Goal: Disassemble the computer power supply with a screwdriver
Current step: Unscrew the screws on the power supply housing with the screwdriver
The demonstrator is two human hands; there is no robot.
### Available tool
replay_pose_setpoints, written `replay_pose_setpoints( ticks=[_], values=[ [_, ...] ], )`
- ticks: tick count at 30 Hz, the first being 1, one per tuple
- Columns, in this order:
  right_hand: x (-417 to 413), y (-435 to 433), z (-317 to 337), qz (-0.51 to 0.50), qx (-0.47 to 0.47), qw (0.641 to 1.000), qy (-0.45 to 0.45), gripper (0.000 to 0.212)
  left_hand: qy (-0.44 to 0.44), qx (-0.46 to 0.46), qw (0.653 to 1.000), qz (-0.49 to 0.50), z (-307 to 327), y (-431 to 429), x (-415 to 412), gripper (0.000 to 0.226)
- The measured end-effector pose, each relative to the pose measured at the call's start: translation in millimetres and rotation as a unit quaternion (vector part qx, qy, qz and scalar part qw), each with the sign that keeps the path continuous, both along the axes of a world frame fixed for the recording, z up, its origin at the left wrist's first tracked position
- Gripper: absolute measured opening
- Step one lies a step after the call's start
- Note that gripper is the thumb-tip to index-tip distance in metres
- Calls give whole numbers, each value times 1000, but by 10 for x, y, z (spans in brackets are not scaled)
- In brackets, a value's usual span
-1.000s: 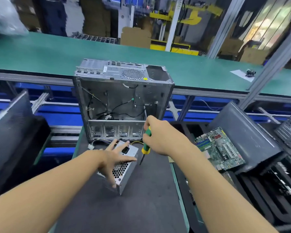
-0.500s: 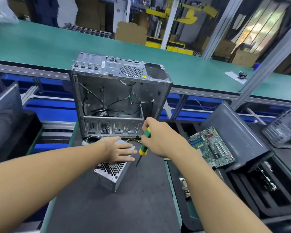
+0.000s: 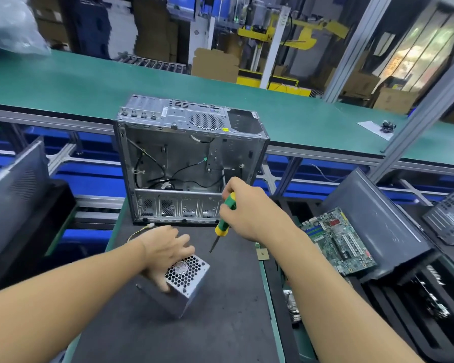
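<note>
Desk (image 3: 220, 323): dark matte mat, green-edged.
Power supply (image 3: 186, 279): grey metal box with a honeycomb-perforated face, tilted on the mat.
Left grip (image 3: 165, 251): curled over the box's top.
Right grip (image 3: 249, 208): closed round the green-and-yellow screwdriver (image 3: 224, 218), its thin shaft pointed downward.
Computer case (image 3: 192, 163): open steel shell, stood behind.

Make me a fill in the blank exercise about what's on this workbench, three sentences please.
The right hand grips a green and yellow ____.
The left hand grips the metal ____ with the honeycomb grille.
The circuit board lies to the ____ of the dark mat.
Missing words: screwdriver; power supply; right.
</note>
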State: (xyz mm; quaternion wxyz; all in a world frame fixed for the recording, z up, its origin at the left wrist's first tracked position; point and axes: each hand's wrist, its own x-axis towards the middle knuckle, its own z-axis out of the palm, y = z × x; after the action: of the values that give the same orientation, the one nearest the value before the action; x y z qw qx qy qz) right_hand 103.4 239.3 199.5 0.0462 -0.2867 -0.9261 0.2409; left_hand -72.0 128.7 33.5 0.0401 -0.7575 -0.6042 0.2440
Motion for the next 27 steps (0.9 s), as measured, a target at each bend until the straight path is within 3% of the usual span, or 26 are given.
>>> replay_pose_setpoints(
  ticks=[2, 5, 9, 13, 15, 17, 19, 27],
  values=[
    [-42, 17, -7, 7, 1, 1000, 9, 12, -30, 38, 993, 105, -89, -115, 85, 100],
    [-94, 36, -41, 17, 10, 999, 28, 11, -51, 91, 976, 189, -225, -219, 239, 102],
    [-177, 80, -53, 29, 19, 998, 51, 11, -85, 167, 913, 363, -300, -237, 371, 113],
    [-281, 96, -131, 49, 27, 997, 43, 10, -161, 139, 893, 397, -350, -259, 323, 118],
    [-325, 96, -218, 59, 20, 998, 21, 11, -282, 146, 840, 441, -317, -203, 300, 104],
    [-355, 92, -322, 64, 11, 998, 4, 13, -405, 213, 758, 465, -328, -102, 306, 72],
    [-372, 89, -406, 57, 3, 998, 8, 13, -453, 273, 705, 473, -362, -6, 350, 52],
    [-357, 141, -652, 45, -20, 999, -5, 16, -363, 332, 689, 533, -465, 193, 507, 15]
  ],
)
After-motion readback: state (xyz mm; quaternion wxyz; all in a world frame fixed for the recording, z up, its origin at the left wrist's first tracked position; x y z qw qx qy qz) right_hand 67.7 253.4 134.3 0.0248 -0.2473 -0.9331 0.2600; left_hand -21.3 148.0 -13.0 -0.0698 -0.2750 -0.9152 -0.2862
